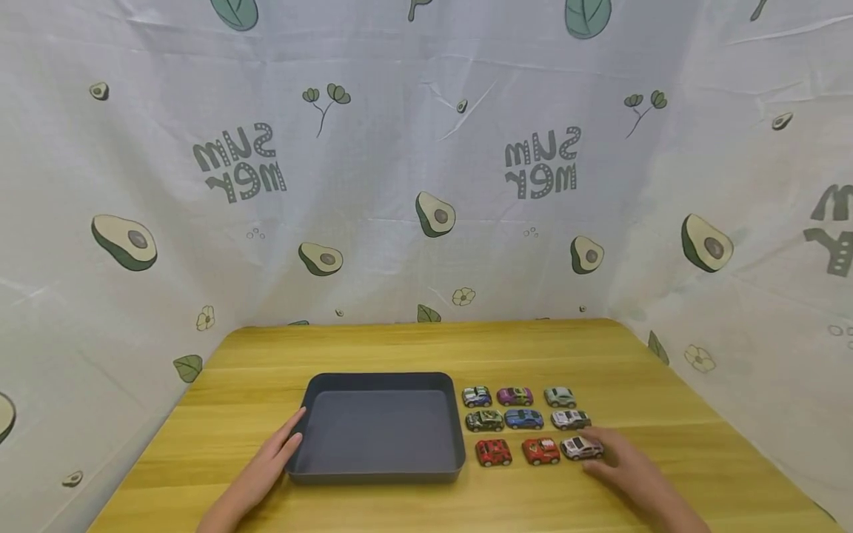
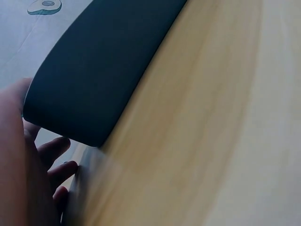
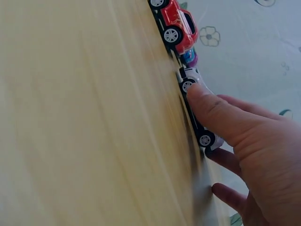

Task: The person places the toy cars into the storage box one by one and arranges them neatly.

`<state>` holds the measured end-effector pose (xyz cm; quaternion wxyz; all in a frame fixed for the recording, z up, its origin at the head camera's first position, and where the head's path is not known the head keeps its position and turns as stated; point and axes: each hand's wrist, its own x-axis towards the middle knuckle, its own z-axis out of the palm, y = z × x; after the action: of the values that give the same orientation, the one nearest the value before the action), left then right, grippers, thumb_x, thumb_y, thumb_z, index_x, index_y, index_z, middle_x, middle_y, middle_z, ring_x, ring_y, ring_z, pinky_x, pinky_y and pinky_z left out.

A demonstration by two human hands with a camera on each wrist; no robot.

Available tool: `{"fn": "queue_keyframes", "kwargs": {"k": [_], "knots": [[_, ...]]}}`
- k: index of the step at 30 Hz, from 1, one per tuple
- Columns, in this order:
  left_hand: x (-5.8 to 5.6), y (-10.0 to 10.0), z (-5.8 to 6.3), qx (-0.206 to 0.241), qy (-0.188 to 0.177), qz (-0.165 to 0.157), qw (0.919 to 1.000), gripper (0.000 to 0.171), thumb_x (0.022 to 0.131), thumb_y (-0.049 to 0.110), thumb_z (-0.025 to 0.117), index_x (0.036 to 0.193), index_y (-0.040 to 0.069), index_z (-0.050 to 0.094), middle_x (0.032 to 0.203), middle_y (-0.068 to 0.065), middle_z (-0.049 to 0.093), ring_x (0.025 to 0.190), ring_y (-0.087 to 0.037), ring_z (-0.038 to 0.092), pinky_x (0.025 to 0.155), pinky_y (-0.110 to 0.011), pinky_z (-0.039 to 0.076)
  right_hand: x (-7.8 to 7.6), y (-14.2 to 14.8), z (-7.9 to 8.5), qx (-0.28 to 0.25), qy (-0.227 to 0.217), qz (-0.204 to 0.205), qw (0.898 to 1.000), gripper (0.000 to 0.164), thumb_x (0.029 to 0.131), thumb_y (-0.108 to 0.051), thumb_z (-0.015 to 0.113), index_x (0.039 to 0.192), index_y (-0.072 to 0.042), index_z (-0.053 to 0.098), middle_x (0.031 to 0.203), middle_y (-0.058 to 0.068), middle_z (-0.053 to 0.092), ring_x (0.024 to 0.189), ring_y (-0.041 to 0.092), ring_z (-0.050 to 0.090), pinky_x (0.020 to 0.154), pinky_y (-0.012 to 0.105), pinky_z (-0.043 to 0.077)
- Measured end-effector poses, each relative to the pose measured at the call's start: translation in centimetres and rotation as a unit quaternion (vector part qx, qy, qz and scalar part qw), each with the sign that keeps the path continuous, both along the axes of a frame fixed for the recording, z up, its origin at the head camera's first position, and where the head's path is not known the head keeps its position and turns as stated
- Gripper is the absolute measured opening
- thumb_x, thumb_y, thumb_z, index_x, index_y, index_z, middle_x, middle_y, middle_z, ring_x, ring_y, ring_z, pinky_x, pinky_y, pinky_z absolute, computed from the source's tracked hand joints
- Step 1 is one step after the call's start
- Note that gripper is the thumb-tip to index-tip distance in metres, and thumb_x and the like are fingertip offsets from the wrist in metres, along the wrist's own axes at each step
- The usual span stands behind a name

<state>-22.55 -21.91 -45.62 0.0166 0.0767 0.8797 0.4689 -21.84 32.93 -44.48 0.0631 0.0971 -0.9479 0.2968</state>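
A dark grey rectangular tray (image 1: 383,477) lies on the table. My left hand (image 1: 269,460) touches its left wall near the front corner, fingers stretched along the side. In the left wrist view the fingers (image 2: 55,149) show beyond the corner of the tray (image 2: 103,61). My right hand (image 1: 626,466) pinches a white toy car (image 1: 581,448) at the front right of a group of cars. The right wrist view has the thumb on the near side of this white car (image 3: 188,86), with other fingers behind it, partly hidden.
Several toy cars stand in three rows right of the tray, among them a red car (image 1: 541,451), a blue car (image 1: 523,419) and a purple car (image 1: 514,396). A white patterned curtain (image 1: 426,163) hangs around the wooden table (image 1: 373,511).
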Motion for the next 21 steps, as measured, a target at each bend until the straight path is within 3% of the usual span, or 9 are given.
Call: {"fn": "queue_keyframes", "kwargs": {"k": [9,21], "knots": [[0.36,0.11,0.12,-0.051,0.007,0.017,0.9985,0.053,0.098,0.042,0.029,0.146,0.022,0.019,0.150,-0.017,0.021,0.135,-0.044,0.019,0.101,-0.065,0.021,-0.50,-0.21,-0.44,0.040,0.035,-0.008,0.999,0.049,0.073,-0.021,0.071,0.115,-0.001,0.058,0.117,0.027,0.055,0.109,0.047,0.049,0.090,0.061,0.037],[0.50,0.08,0.00,-0.046,0.004,0.024,0.9987,0.056,0.097,0.043,0.033,0.146,0.021,0.019,0.150,-0.019,0.020,0.135,-0.043,0.019,0.101,-0.064,0.023,-0.56,-0.24,-0.24,0.074,0.035,-0.009,0.997,0.044,0.076,-0.020,0.069,0.115,-0.001,0.059,0.114,0.026,0.057,0.107,0.046,0.052,0.088,0.060,0.039]]}}
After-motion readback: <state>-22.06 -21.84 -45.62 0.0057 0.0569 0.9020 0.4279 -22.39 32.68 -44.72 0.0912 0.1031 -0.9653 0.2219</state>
